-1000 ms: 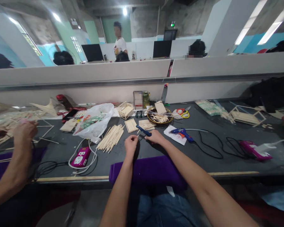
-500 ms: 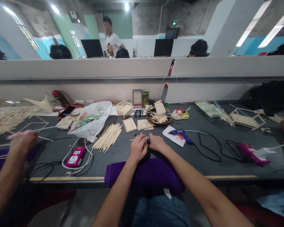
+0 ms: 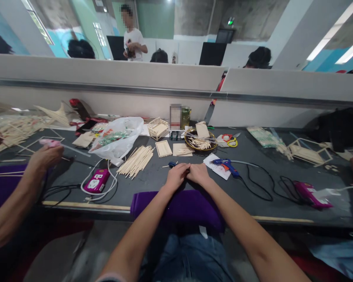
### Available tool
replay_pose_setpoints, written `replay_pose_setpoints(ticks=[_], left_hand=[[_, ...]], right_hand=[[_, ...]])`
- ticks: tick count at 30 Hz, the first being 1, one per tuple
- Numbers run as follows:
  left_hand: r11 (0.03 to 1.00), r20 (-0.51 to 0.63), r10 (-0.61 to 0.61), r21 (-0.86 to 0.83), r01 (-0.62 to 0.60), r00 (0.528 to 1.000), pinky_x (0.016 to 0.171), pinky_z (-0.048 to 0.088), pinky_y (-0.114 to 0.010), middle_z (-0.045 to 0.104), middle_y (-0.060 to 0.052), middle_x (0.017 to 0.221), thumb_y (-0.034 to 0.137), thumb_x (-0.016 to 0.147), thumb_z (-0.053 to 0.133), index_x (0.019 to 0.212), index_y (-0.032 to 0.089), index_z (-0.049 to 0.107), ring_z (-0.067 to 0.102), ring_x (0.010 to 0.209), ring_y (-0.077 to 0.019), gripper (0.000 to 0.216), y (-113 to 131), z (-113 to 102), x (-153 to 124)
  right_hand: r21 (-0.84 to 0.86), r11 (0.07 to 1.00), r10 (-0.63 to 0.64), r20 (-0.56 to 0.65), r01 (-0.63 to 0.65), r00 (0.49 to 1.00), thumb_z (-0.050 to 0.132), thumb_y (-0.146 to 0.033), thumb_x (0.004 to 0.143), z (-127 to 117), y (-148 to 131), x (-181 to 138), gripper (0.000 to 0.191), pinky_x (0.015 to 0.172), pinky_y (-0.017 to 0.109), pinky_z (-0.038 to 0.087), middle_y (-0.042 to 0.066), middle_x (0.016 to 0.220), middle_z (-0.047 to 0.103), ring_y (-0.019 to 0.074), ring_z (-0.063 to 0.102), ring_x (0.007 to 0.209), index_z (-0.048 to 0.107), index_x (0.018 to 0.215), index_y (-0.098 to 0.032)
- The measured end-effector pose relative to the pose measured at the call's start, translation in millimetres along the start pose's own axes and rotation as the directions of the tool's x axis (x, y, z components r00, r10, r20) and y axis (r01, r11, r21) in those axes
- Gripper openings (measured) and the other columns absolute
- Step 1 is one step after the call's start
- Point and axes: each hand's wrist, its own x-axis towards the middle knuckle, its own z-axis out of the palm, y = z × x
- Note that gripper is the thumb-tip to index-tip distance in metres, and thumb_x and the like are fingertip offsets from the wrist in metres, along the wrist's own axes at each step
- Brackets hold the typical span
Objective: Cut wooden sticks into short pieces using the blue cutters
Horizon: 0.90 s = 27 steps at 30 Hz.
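Observation:
My left hand (image 3: 177, 174) and my right hand (image 3: 199, 174) meet above the table's front, fingers curled and knuckles almost touching. A dark bit of something shows between them, but the fingers hide what it is. Just beyond my left fingertips lies a small dark blue object (image 3: 172, 164), partly covered by the hand. My forearms pass over a rolled purple cloth (image 3: 191, 207) at the table edge. To the left is a pile of thin wooden sticks (image 3: 136, 161). A blue hot glue gun (image 3: 225, 166) rests on white paper to the right.
Behind my hands are a small stick frame panel (image 3: 163, 149), a basket of short sticks (image 3: 200, 141) and scissors (image 3: 231, 141). A plastic bag (image 3: 117, 137) stands left. Purple power strips (image 3: 97, 181) with cables lie on both sides. At left, a co-worker's hand (image 3: 47, 154) holds a pink glue gun.
The view has tilted down slightly. My hands stay together, turned a little more knuckles-up. The co-worker's hand on the left has moved right with the pink glue gun.

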Motion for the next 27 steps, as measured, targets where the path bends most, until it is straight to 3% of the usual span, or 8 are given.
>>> replay_pose_setpoints(ticks=[5, 8, 11, 14, 20, 23, 25, 27], left_hand=[[0.998, 0.013, 0.027, 0.057, -0.028, 1.0, 0.087, 0.053, -0.031, 0.07, -0.005, 0.108, 0.01, 0.081, 0.055, 0.096, 0.023, 0.073, 0.065, 0.098, -0.0176, 0.027, -7.5, 6.7, 0.2], [0.997, -0.002, 0.052, 0.063, -0.052, 0.999, 0.086, 0.053, -0.03, 0.07, -0.007, 0.106, 0.01, 0.081, 0.055, 0.094, 0.021, 0.073, 0.066, 0.096, -0.0177, 0.024, -9.7, 7.7, -1.0], [0.997, -0.014, 0.06, 0.055, -0.059, 0.998, 0.086, 0.053, -0.03, 0.07, -0.008, 0.106, 0.012, 0.083, 0.055, 0.093, 0.022, 0.074, 0.066, 0.096, -0.0174, 0.023, -10.6, 8.5, -1.4], [0.997, 0.002, 0.063, 0.05, -0.063, 0.998, 0.085, 0.053, -0.03, 0.07, -0.007, 0.105, 0.012, 0.082, 0.055, 0.092, 0.022, 0.074, 0.066, 0.097, -0.017, 0.023, -9.8, 8.3, -2.4], [0.998, -0.005, 0.062, 0.01, -0.062, 0.998, 0.08, 0.054, -0.029, 0.071, -0.009, 0.102, 0.015, 0.084, 0.055, 0.088, 0.02, 0.074, 0.067, 0.091, -0.0176, 0.02, -7.2, 3.6, -4.1], [0.998, -0.052, 0.056, -0.039, -0.059, 0.997, 0.082, 0.053, -0.03, 0.07, -0.01, 0.104, 0.016, 0.085, 0.054, 0.092, 0.021, 0.074, 0.067, 0.094, -0.0176, 0.021, -6.8, 2.6, -3.5], [0.996, -0.09, 0.045, -0.072, -0.051, 0.995, 0.084, 0.053, -0.031, 0.07, -0.01, 0.106, 0.019, 0.086, 0.053, 0.095, 0.021, 0.073, 0.066, 0.096, -0.0175, 0.022, -5.4, 3.1, -3.5], [0.994, -0.117, 0.041, -0.1, -0.053, 0.992, 0.085, 0.052, -0.032, 0.07, -0.01, 0.107, 0.021, 0.087, 0.052, 0.096, 0.022, 0.072, 0.066, 0.097, -0.0172, 0.022, -2.8, 3.1, -3.9]], right_hand=[[0.401, 0.896, -0.118, -0.192, 0.188, 0.974, 0.072, -0.049, 0.064, -16.0, 32.0, -13.3, 0.043, 0.073, 0.031, 0.044, 0.007, 0.087, 0.066, 0.022, 0.061, 0.084, 0.062, 0.092, -0.018], [0.846, 0.441, 0.184, -0.411, 0.299, 0.893, 0.063, -0.056, 0.072, -44.7, 45.1, -23.7, 0.039, 0.047, 0.021, 0.035, -0.007, 0.052, 0.044, 0.0091, 0.041, 0.047, 0.05, 0.065, -0.02], [0.873, -0.145, 0.336, -0.399, 0.466, 0.853, 0.046, -0.062, 0.084, -58.9, 36.3, -30.9, 0.053, 0.034, 0.019, 0.016, -0.011, 0.04, 0.018, 0.0058, 0.014, 0.035, 0.03, 0.053, -0.022], [0.898, -0.29, 0.272, -0.253, 0.33, 0.928, 0.052, -0.066, 0.078, -38.6, 14.7, -29.1, 0.059, 0.031, 0.018, 0.01, -0.011, 0.037, 0.018, 0.0042, 0.013, 0.032, 0.027, 0.048, -0.022], [0.963, -0.165, 0.275, -0.164, 0.214, 0.947, 0.05, -0.067, 0.079, -2.1, 9.7, -15.0, 0.056, 0.032, 0.018, 0.012, -0.012, 0.038, 0.018, 0.0042, 0.014, 0.031, 0.029, 0.051, -0.023], [0.906, 0.328, 0.228, -0.352, 0.269, 0.908, 0.05, -0.06, 0.083, -12.1, 22.0, -19.8, 0.046, 0.04, 0.021, 0.027, -0.007, 0.044, 0.035, 0.0083, 0.033, 0.039, 0.043, 0.057, -0.021], [0.658, 0.704, 0.076, -0.445, 0.268, 0.892, 0.055, -0.049, 0.083, -13.9, 26.2, -27.5, 0.032, 0.054, 0.024, 0.038, -0.001, 0.06, 0.056, 0.0137, 0.051, 0.057, 0.056, 0.07, -0.02], [0.393, 0.881, -0.079, -0.425, 0.263, 0.902, 0.055, -0.041, 0.085, -8.4, 26.9, -35.1, 0.023, 0.067, 0.027, 0.041, 0.006, 0.081, 0.067, 0.0193, 0.059, 0.076, 0.063, 0.086, -0.02]])
